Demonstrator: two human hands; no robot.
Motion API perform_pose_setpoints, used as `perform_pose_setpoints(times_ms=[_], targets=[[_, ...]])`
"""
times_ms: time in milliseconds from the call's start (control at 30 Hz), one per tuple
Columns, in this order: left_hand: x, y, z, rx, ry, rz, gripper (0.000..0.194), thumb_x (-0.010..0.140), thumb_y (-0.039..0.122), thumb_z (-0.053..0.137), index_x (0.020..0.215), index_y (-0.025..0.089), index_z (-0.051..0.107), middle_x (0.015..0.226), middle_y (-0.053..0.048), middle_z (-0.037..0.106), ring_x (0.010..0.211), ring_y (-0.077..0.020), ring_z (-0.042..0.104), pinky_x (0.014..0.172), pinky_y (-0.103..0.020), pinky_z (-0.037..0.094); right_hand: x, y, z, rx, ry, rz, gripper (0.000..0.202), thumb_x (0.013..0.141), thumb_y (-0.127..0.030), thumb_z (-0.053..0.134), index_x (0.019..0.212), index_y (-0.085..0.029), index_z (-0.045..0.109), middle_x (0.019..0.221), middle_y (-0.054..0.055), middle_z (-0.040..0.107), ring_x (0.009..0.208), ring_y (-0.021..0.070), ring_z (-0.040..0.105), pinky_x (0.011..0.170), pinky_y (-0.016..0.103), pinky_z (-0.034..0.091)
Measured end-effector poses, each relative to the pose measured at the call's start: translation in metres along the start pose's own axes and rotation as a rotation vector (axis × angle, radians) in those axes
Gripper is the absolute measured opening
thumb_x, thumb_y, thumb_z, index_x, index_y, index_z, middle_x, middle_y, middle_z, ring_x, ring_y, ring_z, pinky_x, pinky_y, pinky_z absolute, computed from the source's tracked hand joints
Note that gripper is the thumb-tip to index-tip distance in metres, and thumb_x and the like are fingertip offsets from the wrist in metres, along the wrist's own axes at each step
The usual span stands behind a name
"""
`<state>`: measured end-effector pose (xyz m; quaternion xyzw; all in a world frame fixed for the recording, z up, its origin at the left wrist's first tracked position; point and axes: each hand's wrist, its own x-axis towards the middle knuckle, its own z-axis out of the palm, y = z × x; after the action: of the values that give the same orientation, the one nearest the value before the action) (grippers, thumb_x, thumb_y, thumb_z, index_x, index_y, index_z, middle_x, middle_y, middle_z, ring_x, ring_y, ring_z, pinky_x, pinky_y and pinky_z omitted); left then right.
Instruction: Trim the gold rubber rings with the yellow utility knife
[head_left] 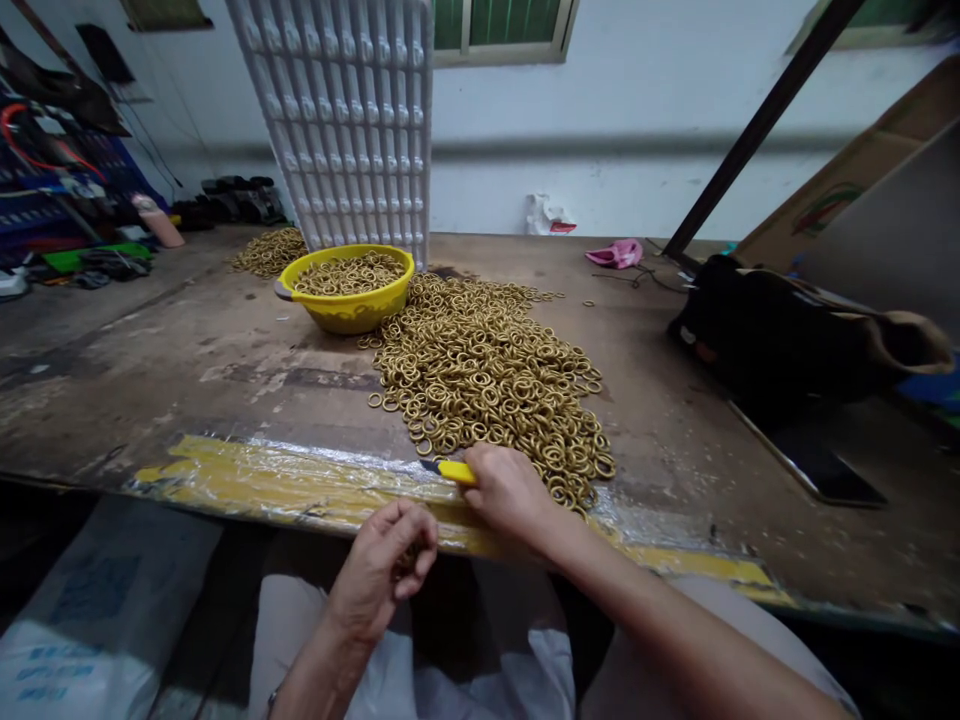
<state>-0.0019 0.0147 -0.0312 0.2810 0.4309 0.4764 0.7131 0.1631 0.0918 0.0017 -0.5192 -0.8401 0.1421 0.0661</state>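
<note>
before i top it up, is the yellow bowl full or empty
Full or nearly so: gold-coloured rings cover the inside of the yellow bowl up to about its rim.

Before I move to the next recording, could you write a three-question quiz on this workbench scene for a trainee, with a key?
1. Multiple choice: what holds the yellow, dark-tipped tool?
a) the left hand
b) the right hand
c) both hands
2. True or false: the yellow basin has brass-coloured rings in it.
3. Short answer: what large thing stands just behind the yellow basin, against the pale wall in view?

Key: 1. b; 2. True; 3. A grey ribbed panel.
</note>
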Motion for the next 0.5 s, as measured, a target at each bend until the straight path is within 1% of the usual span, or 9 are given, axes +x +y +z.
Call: perform_pose_setpoints(times_ms=[67, 100, 167, 200, 233, 300, 400, 433, 500], targets=[[0.003, -0.002, 0.006, 0.159, 0.104, 0.067, 0.026, 0.075, 0.037, 0.068, 0.072, 0.016, 0.053, 0.057, 0.004, 0.053, 0.038, -0.0035, 0.036, 0.033, -0.013, 0.02, -0.001, 0.0, -0.006, 0.302, -0.044, 0.094, 0.015, 0.077, -0.023, 0.052, 0.065, -0.016, 0.057, 0.063, 0.001, 0.059, 0.055, 0.011, 0.052, 0.05, 0.021, 0.033], [0.004, -0.003, 0.009, 0.235, 0.152, 0.121, 0.023, 0.073, 0.034, 0.07, 0.076, 0.016, 0.056, 0.059, 0.004, 0.055, 0.039, -0.0043, 0.039, 0.034, -0.014, 0.025, -0.002, 0.0, -0.008, 0.48, -0.099, 0.147, 0.02, 0.079, -0.025, 0.05, 0.061, -0.016, 0.054, 0.055, -0.001, 0.054, 0.048, 0.0088, 0.046, 0.046, 0.02, 0.03], [0.005, -0.005, 0.015, 0.376, 0.212, 0.266, 0.02, 0.071, 0.027, 0.072, 0.084, 0.018, 0.061, 0.071, 0.001, 0.063, 0.052, -0.0088, 0.052, 0.046, -0.018, 0.04, -0.005, -0.001, -0.01, 0.814, -0.232, 0.255, 0.025, 0.08, -0.029, 0.047, 0.058, -0.017, 0.05, 0.048, -0.005, 0.047, 0.038, 0.0059, 0.036, 0.039, 0.019, 0.026], [0.005, -0.006, 0.018, 0.441, 0.223, 0.335, 0.018, 0.071, 0.025, 0.072, 0.086, 0.018, 0.064, 0.077, -0.001, 0.065, 0.062, -0.0119, 0.058, 0.056, -0.02, 0.045, -0.007, -0.002, -0.01, 0.94, -0.285, 0.304, 0.025, 0.079, -0.03, 0.048, 0.058, -0.018, 0.049, 0.046, -0.006, 0.045, 0.035, 0.0052, 0.033, 0.037, 0.019, 0.025], [0.004, -0.006, 0.02, 0.5, 0.225, 0.389, 0.016, 0.071, 0.023, 0.072, 0.086, 0.018, 0.066, 0.081, -0.002, 0.067, 0.071, -0.015, 0.061, 0.065, -0.023, 0.047, -0.009, -0.003, -0.01, 1.029, -0.32, 0.345, 0.025, 0.078, -0.03, 0.048, 0.057, -0.018, 0.048, 0.044, -0.007, 0.044, 0.033, 0.0048, 0.031, 0.035, 0.018, 0.023], [0.003, -0.007, 0.023, 0.591, 0.221, 0.432, 0.011, 0.073, 0.021, 0.07, 0.083, 0.018, 0.069, 0.083, -0.004, 0.069, 0.081, -0.0187, 0.062, 0.074, -0.025, 0.046, -0.012, -0.005, -0.01, 1.113, -0.35, 0.388, 0.025, 0.077, -0.029, 0.05, 0.055, -0.018, 0.047, 0.042, -0.007, 0.043, 0.032, 0.0044, 0.031, 0.033, 0.018, 0.023], [0.003, -0.005, 0.024, 0.651, 0.188, 0.413, 0.008, 0.075, 0.023, 0.068, 0.081, 0.018, 0.07, 0.081, -0.004, 0.07, 0.08, -0.0192, 0.062, 0.076, -0.026, 0.045, -0.015, -0.007, -0.012, 1.122, -0.363, 0.407, 0.026, 0.078, -0.026, 0.049, 0.053, -0.018, 0.045, 0.04, -0.007, 0.042, 0.032, 0.0045, 0.032, 0.033, 0.017, 0.023], [0.004, -0.003, 0.024, 0.649, 0.172, 0.395, 0.008, 0.076, 0.024, 0.067, 0.081, 0.017, 0.07, 0.08, -0.004, 0.07, 0.077, -0.0181, 0.061, 0.073, -0.025, 0.045, -0.015, -0.007, -0.012, 1.109, -0.363, 0.407, 0.027, 0.079, -0.027, 0.048, 0.053, -0.018, 0.045, 0.04, -0.007, 0.042, 0.032, 0.0047, 0.032, 0.034, 0.018, 0.023], [0.004, -0.001, 0.022, 0.593, 0.143, 0.312, 0.013, 0.077, 0.028, 0.066, 0.082, 0.016, 0.07, 0.073, -0.003, 0.067, 0.063, -0.0137, 0.056, 0.059, -0.022, 0.043, -0.017, -0.006, -0.012, 1.032, -0.328, 0.354, 0.03, 0.081, -0.028, 0.045, 0.053, -0.018, 0.045, 0.042, -0.006, 0.041, 0.035, 0.0051, 0.032, 0.036, 0.018, 0.025]])
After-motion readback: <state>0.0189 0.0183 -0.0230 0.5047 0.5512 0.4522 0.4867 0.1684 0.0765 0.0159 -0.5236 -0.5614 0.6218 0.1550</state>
